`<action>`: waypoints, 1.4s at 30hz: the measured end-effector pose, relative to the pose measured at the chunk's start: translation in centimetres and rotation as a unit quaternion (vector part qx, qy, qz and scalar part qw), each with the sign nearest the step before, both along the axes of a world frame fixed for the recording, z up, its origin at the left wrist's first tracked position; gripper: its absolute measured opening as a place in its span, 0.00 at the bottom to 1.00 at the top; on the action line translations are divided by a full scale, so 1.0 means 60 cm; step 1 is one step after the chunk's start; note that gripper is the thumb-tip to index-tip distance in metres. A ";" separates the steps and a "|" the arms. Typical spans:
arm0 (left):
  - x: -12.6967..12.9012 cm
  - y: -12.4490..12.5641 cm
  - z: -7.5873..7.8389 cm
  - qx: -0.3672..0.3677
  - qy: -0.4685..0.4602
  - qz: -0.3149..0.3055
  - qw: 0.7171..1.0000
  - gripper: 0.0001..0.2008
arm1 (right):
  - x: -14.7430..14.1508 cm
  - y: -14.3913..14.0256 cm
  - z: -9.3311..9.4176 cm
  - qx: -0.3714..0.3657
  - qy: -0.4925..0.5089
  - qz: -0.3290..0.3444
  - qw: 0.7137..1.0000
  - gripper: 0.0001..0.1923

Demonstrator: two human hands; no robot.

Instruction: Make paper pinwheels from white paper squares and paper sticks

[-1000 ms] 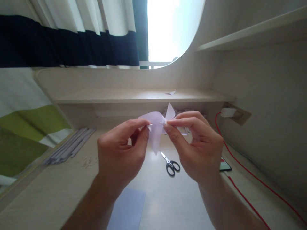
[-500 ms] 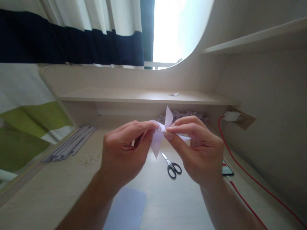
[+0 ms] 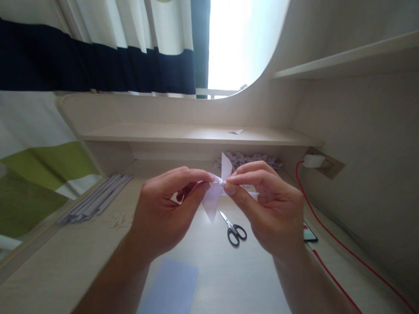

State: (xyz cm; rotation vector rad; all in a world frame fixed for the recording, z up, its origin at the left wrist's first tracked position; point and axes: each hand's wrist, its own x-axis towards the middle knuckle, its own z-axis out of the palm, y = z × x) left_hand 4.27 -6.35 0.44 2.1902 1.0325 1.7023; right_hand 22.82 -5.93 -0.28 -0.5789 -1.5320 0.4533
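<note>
folded paper piece (image 3: 214,198), pale lilac-white with pointed flaps, is hanging in the air above the middle of the desk (image 3: 65,261), pinched from both sides. left hand (image 3: 163,209) is closing thumb and forefinger on the piece's left part, while right hand (image 3: 268,205) is gripping its right part the same way, fingertips of both hands nearly meeting at the centre of the fold. one flap is pointing up behind the fingers and another is pointing down toward the desk.

scissors (image 3: 234,226) with black handles are lying flat on the desk just beyond and below the paper, blades pointing toward the back edge. a lilac sheet (image 3: 170,288) is lying near the front edge, between the two forearms. a bundle of long grey strips (image 3: 94,200) is sitting along the left edge, with small pale scraps (image 3: 119,220) just beside it. a heap of folded paper shapes (image 3: 252,159) is resting at the back edge under the low shelf (image 3: 183,133), where one small scrap is lying. a phone (image 3: 309,233) is lying by the right edge, partly hidden by the right hand, and a red cable (image 3: 330,231) is running along that edge up to a wall plug (image 3: 312,160).
</note>
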 end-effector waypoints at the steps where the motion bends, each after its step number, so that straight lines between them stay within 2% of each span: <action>1: -0.002 0.000 -0.001 0.001 0.000 -0.003 1.000 0.09 | 0.001 0.000 0.000 -0.001 0.002 0.002 1.000 0.09; 15: -0.010 -0.001 0.000 -0.025 -0.008 -0.045 0.999 0.09 | 0.003 -0.001 0.001 -0.019 -0.013 0.014 1.000 0.06; 42: -0.003 0.001 -0.002 -0.048 -0.008 -0.073 0.996 0.09 | 0.004 -0.002 0.004 -0.001 -0.039 0.007 0.999 0.08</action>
